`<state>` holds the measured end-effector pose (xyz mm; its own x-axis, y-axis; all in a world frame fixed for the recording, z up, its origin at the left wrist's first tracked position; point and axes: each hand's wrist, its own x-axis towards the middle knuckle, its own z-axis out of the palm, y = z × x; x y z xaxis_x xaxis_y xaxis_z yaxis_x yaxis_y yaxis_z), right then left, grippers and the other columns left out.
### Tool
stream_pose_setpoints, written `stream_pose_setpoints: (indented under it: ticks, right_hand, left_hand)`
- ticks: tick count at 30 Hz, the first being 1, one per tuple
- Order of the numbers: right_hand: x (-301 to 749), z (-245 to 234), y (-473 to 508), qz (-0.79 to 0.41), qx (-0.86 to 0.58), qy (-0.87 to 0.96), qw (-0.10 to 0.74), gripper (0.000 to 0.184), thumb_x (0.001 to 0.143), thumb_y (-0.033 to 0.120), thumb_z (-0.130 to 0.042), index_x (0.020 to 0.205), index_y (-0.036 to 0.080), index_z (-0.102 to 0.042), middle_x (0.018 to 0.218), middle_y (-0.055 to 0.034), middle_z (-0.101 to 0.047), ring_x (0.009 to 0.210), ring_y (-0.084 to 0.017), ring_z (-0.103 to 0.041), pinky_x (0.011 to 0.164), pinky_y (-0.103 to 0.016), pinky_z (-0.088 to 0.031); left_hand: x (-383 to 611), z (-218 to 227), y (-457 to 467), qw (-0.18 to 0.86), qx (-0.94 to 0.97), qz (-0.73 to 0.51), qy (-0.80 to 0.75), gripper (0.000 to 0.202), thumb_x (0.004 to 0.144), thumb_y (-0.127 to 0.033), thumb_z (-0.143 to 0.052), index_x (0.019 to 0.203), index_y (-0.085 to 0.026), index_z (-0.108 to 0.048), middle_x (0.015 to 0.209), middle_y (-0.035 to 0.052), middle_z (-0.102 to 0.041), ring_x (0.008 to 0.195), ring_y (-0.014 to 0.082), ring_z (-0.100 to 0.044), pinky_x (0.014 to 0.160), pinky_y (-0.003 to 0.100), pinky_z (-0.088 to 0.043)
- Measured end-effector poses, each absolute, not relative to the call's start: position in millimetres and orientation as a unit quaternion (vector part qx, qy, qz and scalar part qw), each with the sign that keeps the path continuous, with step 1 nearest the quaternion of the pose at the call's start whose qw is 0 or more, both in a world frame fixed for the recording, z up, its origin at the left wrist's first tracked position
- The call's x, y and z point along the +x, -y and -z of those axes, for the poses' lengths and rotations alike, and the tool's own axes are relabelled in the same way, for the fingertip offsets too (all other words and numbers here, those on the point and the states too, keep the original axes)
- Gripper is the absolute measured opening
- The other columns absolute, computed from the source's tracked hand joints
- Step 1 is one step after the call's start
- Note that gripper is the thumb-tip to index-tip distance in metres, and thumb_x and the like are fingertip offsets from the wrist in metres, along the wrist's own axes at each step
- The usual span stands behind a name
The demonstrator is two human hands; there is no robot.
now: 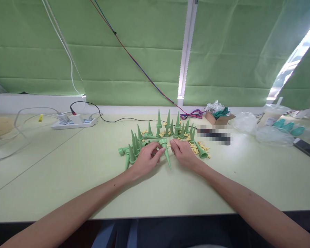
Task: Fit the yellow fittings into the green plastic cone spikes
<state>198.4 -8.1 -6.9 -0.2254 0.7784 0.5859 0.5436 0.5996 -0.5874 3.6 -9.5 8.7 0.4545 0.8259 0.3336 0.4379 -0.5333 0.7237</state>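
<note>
Tip down, a green plastic plant-watering spike [167,156] hangs from my left hand [145,159], whose thumb and fingers are closed around its collar end. Just to the right, my right hand [183,151] is pinched with a small yellow piece [168,145] at its fingertips, close to the spike's collar. Several green spikes [159,120] stand point up behind my hands, while others, such as a hollow cone [202,152], lie on their sides. Small yellow pieces [194,148] are scattered among them, mostly right of centre.
A white power strip [74,122] with plugs and cables sits at the back left. Behind the spikes are bundled red-blue wires [195,114] and a cardboard box [219,119]. At right are plastic bags [274,136], a drink cup [270,115] and a phone [308,148].
</note>
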Motion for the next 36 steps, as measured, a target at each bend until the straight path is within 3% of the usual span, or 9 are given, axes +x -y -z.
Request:
stream_pose_setpoints:
  ticks: [10,13,22,26,31,36]
  right_hand:
    - [196.9,5.4,9.0,-0.109,-0.428,0.785,0.434,0.043,0.106,0.042,-0.025,0.067,0.023,-0.026,0.056,0.0036,-0.033,0.051,-0.014,-0.031,0.055,-0.031,-0.027]
    - [196.2,5.1,9.1,-0.107,-0.423,0.788,0.434,0.044,0.106,0.042,-0.025,0.066,0.023,-0.026,0.055,0.0035,-0.032,0.051,-0.014,-0.031,0.055,-0.031,-0.027]
    - [195.8,7.5,9.0,-0.12,-0.43,0.776,0.446,0.043,0.105,0.041,-0.028,0.066,0.023,-0.031,0.057,0.002,-0.04,0.053,-0.015,-0.037,0.056,-0.031,-0.03]
    - [194.4,5.1,10.6,-0.126,-0.427,0.771,0.455,0.04,0.105,0.036,-0.031,0.067,0.022,-0.038,0.058,0.0021,-0.044,0.053,-0.014,-0.041,0.058,-0.03,-0.032]
    - [192.8,1.4,13.0,-0.128,-0.433,0.758,0.471,0.036,0.103,0.033,-0.036,0.069,0.023,-0.038,0.06,0.0021,-0.047,0.055,-0.014,-0.042,0.059,-0.028,-0.033]
    - [193.6,1.6,12.8,-0.139,-0.434,0.75,0.479,0.033,0.103,0.033,-0.039,0.072,0.022,-0.041,0.062,0.0022,-0.049,0.057,-0.014,-0.045,0.061,-0.027,-0.036]
  left_hand:
    - [4.1,-5.1,7.9,0.258,0.81,-0.364,-0.381,0.032,0.093,-0.04,-0.053,0.073,-0.021,-0.035,0.068,-0.0017,-0.046,0.059,0.0149,-0.052,0.053,0.027,-0.04]
    - [3.4,-3.5,6.6,0.243,0.813,-0.372,-0.377,0.029,0.092,-0.038,-0.054,0.075,-0.021,-0.039,0.072,-0.0003,-0.047,0.06,0.0147,-0.051,0.052,0.027,-0.04]
    - [5.4,-5.8,9.2,0.214,0.815,-0.379,-0.383,0.025,0.092,-0.038,-0.055,0.078,-0.02,-0.046,0.075,0.0007,-0.05,0.06,0.014,-0.051,0.052,0.026,-0.04]
    - [6.2,-9.2,12.1,0.247,0.802,-0.377,-0.391,0.013,0.092,-0.033,-0.053,0.089,-0.02,-0.05,0.072,-0.0008,-0.055,0.057,0.0131,-0.051,0.052,0.025,-0.04]
    - [4.7,-10.8,12.7,0.297,0.778,-0.389,-0.394,0.005,0.093,-0.025,-0.047,0.092,-0.022,-0.044,0.062,-0.0052,-0.053,0.049,0.0119,-0.05,0.051,0.025,-0.039]
    - [5.6,-11.8,11.6,0.315,0.767,-0.388,-0.402,0.033,0.101,-0.043,-0.036,0.08,-0.022,-0.047,0.054,-0.0035,-0.053,0.048,0.0145,-0.052,0.055,0.029,-0.043]
